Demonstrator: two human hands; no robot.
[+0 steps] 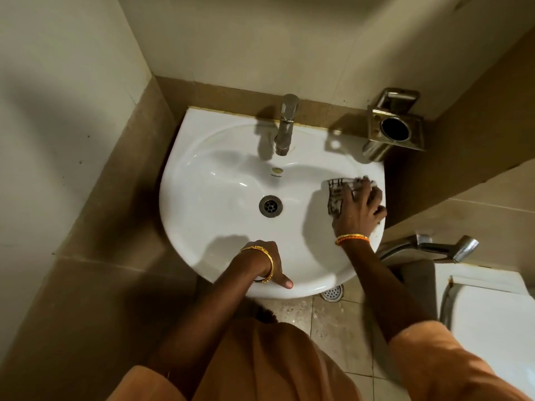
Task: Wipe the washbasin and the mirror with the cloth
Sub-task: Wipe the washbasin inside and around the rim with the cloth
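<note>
A white washbasin [220, 180] fills the middle of the view, with a metal drain [270, 206] at its centre and a steel tap [285, 125] at the back. My right hand [360, 206] presses a pale cloth with dark line patterns [335, 192] flat against the basin's right inner wall and rim. My left hand [267, 263] rests on the basin's front rim, fingers curled over the edge and the thumb pointing right. The mirror is out of view.
A steel tumbler holder [395, 128] is fixed to the wall at the back right. A health faucet sprayer [431, 246] hangs right of the basin, above a white toilet [489, 319]. A floor drain [333, 292] shows under the basin. Walls close in on the left and behind.
</note>
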